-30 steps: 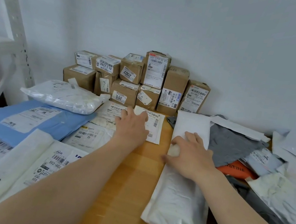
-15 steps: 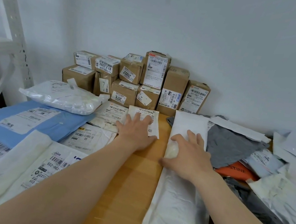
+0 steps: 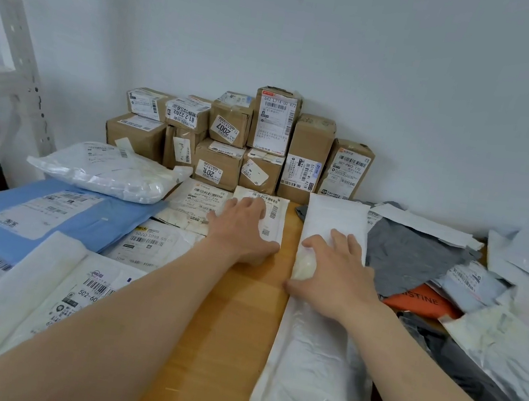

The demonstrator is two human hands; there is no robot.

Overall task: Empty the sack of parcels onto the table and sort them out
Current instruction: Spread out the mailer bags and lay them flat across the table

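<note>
**Small flat packet dragged back toward the sorted side**

Taking the stack of cardboard boxes (image 3: 241, 141) against the wall as the landmark, nearest the camera and well in front of it lies a long white padded mailer (image 3: 311, 353) on the bare wood of the counter (image 3: 228, 333). The right hand (image 3: 334, 274) lies flat on its far half, fingers spread, pressing rather than gripping; nothing is clenched in it.

Further on, just in front of the boxes, the left hand (image 3: 241, 231) rests palm down on a small flat labelled packet (image 3: 267, 214), its grip likewise released and simply pinning. Over the last second this hand has drawn back toward the person and the packet has slid with it, away from the boxes and closer to the labelled mailers left of it.

No sack is in view, so the emptying looks done; the work now seems to be sorting, with an unsorted heap of grey, orange and white bags (image 3: 450, 285) right of the boxes.
</note>
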